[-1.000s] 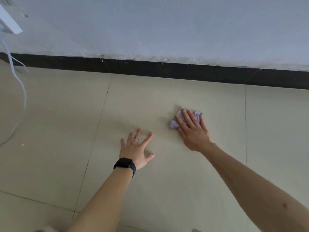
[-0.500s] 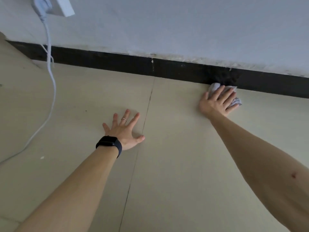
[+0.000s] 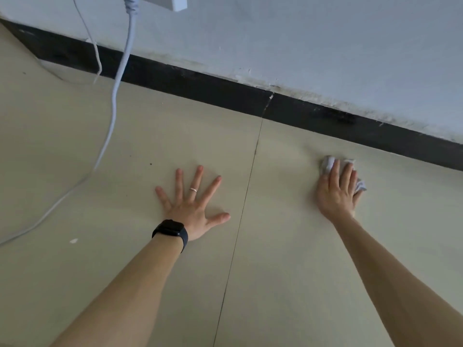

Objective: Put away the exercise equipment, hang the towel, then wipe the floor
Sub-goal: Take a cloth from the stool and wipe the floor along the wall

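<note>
My right hand [image 3: 337, 190] lies flat on a small crumpled pale cloth [image 3: 327, 163] and presses it onto the beige tiled floor [image 3: 288, 259], a short way in front of the black skirting board [image 3: 325, 118]. Only the cloth's edges show past my fingers. My left hand [image 3: 193, 207], with a ring and a black watch at the wrist, rests palm down on the floor with fingers spread, left of a tile joint, holding nothing.
A white wall [image 3: 300, 46] rises behind the skirting. A white socket block [image 3: 172, 2] sits on the wall at top left, and a white cable [image 3: 114, 101] hangs from it and trails over the floor to the left. A small white speck [image 3: 73, 241] lies near the cable.
My right hand first pushed the cloth up to the skirting, then drew it back a little from the wall. The view has shifted so more of the cable and socket shows.
</note>
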The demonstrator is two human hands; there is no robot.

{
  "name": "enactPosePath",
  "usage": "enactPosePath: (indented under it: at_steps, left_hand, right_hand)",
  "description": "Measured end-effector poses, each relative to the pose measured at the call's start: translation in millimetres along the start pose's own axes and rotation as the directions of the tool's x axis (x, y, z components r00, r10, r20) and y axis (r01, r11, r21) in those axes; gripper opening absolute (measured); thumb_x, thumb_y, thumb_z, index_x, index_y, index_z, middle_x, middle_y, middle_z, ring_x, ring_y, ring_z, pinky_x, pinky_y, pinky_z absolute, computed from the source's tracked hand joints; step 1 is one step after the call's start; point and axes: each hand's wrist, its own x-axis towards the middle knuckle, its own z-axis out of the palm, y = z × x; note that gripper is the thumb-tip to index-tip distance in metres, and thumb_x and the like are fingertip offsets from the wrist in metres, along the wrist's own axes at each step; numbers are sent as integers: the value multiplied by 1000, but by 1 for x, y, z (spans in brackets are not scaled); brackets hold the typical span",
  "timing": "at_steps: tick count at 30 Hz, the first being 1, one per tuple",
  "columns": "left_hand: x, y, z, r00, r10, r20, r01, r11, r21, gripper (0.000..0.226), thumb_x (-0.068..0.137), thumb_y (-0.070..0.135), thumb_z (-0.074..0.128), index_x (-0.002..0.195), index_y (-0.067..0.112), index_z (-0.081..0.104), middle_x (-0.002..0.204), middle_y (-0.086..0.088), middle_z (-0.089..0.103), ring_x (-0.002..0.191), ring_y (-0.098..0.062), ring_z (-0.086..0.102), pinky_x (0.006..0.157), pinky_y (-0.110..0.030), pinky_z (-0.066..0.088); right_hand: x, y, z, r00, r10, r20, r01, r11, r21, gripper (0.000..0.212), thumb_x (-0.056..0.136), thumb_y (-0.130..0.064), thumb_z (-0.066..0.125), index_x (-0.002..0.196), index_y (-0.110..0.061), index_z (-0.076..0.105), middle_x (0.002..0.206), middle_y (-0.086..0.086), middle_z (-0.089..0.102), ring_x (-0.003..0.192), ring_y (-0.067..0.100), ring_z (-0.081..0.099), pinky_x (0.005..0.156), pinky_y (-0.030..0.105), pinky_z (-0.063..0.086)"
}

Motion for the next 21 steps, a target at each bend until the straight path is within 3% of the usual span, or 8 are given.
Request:
enactPosePath:
  at_steps: [3,6,7,9,11,15,19,21]
  left_hand:
    - [-1,1,0,999,11,30,-11,1000,-7,90,72,94,17,136,58,-36,143,16,-55,135,-34,-47,104,-79,-12]
    - [0,0,-2,999,10,37,-10,1000,-17,90,72,95,15,135,58,-38,142,16,-55,134,-34,-49,104,-78,-14]
    - [0,-1,-2,999,15,39,-15,1000,-16,90,72,94,14,135,58,-38,142,15,-55,134,-34,-49,104,-78,-14]
    - [1,-2,-1,999,33,29,-33,999,-16,89,73,93,14,134,57,-39,142,14,-56,134,-35,-49,103,-79,-13]
    - [3,-3,0,999,45,16,-45,999,-21,89,73,93,15,135,57,-39,142,13,-56,134,-35,-49,102,-79,-14]
    - [3,-3,5,998,63,-21,-63,997,-32,92,74,93,16,137,54,-38,144,12,-54,133,-35,-49,100,-79,-16]
    - [1,-4,8,996,60,-66,-62,998,-31,98,73,94,15,142,46,-37,147,10,-51,136,-35,-46,101,-79,-15]
    - [2,-5,7,996,52,-70,-54,998,-29,100,73,94,15,141,44,-39,147,10,-52,136,-36,-46,102,-79,-14]
  right_hand:
    - [-98,-15,20,935,-333,125,342,938,-60,56,106,-44,16,159,-34,4,168,2,-9,154,21,-12,123,52,-6]
    - [-138,-25,20,627,-742,237,775,625,-94,54,107,-47,21,159,-34,15,168,0,5,155,20,2,124,51,6]
    - [-118,-23,18,605,-762,233,795,594,-122,54,106,-48,20,158,-33,17,168,-1,8,155,20,6,124,51,10]
    - [-65,-22,9,792,-595,136,610,778,-147,58,105,-51,15,159,-33,11,168,-2,3,155,18,0,124,51,6]
    - [-7,-32,-4,988,-152,-18,152,988,-18,60,104,-49,14,160,-29,8,168,1,-1,154,20,-4,121,51,-3]
    - [53,-93,-11,849,528,8,-511,818,264,61,106,-38,22,160,-17,3,167,7,-8,154,25,-9,119,54,-8]
    - [34,-206,21,919,362,-158,-337,927,163,67,91,-45,48,143,-3,51,151,24,43,141,35,41,110,66,28]
    - [6,-252,34,987,124,-101,-115,990,87,69,98,-44,37,154,-4,29,162,23,18,152,33,17,118,58,4]
